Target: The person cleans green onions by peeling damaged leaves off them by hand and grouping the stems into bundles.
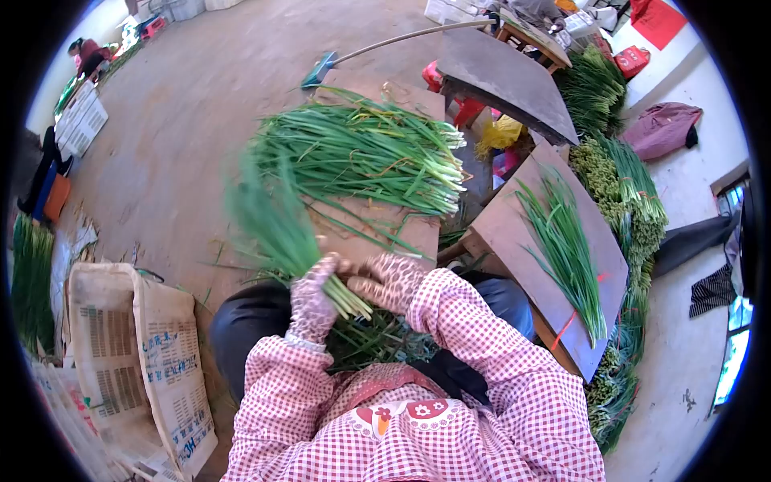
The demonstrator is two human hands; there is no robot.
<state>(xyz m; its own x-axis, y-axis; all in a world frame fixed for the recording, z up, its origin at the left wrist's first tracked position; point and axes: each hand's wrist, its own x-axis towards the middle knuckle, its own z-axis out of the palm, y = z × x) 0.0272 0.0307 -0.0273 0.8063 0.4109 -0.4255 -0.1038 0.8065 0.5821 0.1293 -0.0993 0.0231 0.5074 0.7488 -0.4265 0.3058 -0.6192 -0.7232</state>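
My left hand (312,304), in a leopard-print glove, is closed around a bunch of garlic chives (277,221). Its pale stem ends point down toward my lap, and its leaf tips are smeared by motion. My right hand (391,281), gloved alike, is beside the stems with its fingers bent in; whatever they pinch is too small to make out. Ahead of both hands, a large heap of garlic chives (361,153) lies on a board (418,233), white ends to the right. Loose dark green leaves (369,341) lie in my lap.
To my right, a tied bundle of chives (566,249) rests on a low table (514,209), a red tie (564,328) near it. More bundles (634,209) line the wall. A worn crate (173,361) stands at left. A broom (320,71) lies beyond the heap; a person (90,58) is far left.
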